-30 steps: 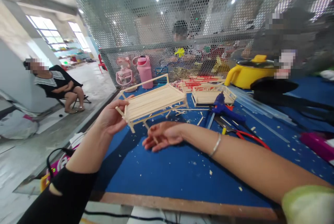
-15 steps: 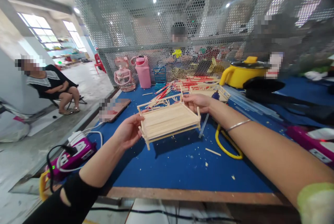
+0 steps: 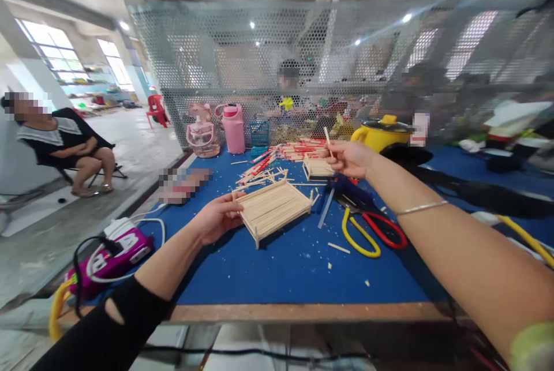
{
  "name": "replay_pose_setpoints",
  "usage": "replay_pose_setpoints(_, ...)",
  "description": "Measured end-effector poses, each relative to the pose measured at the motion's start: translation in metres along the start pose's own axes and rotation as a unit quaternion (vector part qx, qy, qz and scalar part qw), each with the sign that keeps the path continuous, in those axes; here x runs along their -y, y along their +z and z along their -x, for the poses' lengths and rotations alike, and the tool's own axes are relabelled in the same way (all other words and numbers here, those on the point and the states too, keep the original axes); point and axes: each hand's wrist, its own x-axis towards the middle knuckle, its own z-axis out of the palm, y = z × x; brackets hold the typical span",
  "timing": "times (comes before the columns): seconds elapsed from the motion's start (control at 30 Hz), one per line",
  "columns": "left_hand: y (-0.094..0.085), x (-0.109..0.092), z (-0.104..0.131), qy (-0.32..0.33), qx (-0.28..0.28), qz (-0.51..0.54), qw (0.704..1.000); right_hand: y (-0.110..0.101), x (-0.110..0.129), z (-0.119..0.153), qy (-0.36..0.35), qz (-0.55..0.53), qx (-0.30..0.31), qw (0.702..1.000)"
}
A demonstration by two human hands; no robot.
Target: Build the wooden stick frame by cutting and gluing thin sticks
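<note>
My left hand [image 3: 220,218] grips the left corner of a flat wooden stick frame [image 3: 277,209], which has short posts at its corners and lies low over the blue tabletop. Raised at the right, my right hand [image 3: 350,158] pinches a short wooden stick [image 3: 328,138] that points upward. Below that hand, a dark blue tool [image 3: 346,187], probably a glue gun, is partly hidden. A second, smaller stick frame [image 3: 318,168] sits behind. Loose sticks, many with red parts [image 3: 298,150], are heaped at the back.
Scissors with red and yellow handles [image 3: 361,234] lie at the right. A yellow pot [image 3: 383,133], a pink bottle [image 3: 234,130] and a clear jug [image 3: 202,135] stand at the back. A phone [image 3: 186,185] and purple power strip [image 3: 110,264] are left. A person sits far left.
My right hand has let go of the large frame and moved right, now with a stick in its fingers. The frame has come down and turned in my left hand. The view has shifted.
</note>
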Motion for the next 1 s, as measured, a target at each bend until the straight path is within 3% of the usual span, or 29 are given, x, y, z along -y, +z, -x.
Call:
replay_pose_setpoints(0.13,-0.005,-0.001,0.004,0.000,-0.003,-0.090,0.996,0.022,-0.003,0.010,-0.006,0.089,-0.028,0.996)
replay_pose_setpoints(0.3,-0.009,-0.001,0.010,0.077,-0.062,-0.266,0.959,0.073,0.007,0.034,-0.115,0.112,-0.075,0.984)
replay_pose_setpoints(0.37,-0.009,-0.003,0.013,0.109,-0.065,-0.327,0.937,0.095,0.009,0.044,-0.139,0.081,-0.011,0.987)
replay_pose_setpoints(0.5,-0.009,-0.009,0.019,0.149,-0.088,-0.391,0.904,0.125,-0.001,0.050,-0.043,0.007,0.210,0.977)
replay_pose_setpoints(0.57,-0.010,-0.010,0.021,0.166,-0.120,-0.395,0.896,0.132,-0.010,0.048,0.004,-0.018,0.247,0.969)
replay_pose_setpoints(0.67,-0.010,-0.009,0.021,0.199,-0.154,-0.405,0.879,0.137,-0.020,0.044,0.044,-0.030,0.250,0.967)
replay_pose_setpoints(0.8,-0.010,-0.008,0.018,0.246,-0.185,-0.430,0.849,0.143,-0.022,0.047,0.063,-0.036,0.242,0.968)
replay_pose_setpoints(1.0,-0.008,-0.007,0.016,0.260,-0.190,-0.439,0.839,0.148,-0.022,0.054,0.071,-0.027,0.239,0.968)
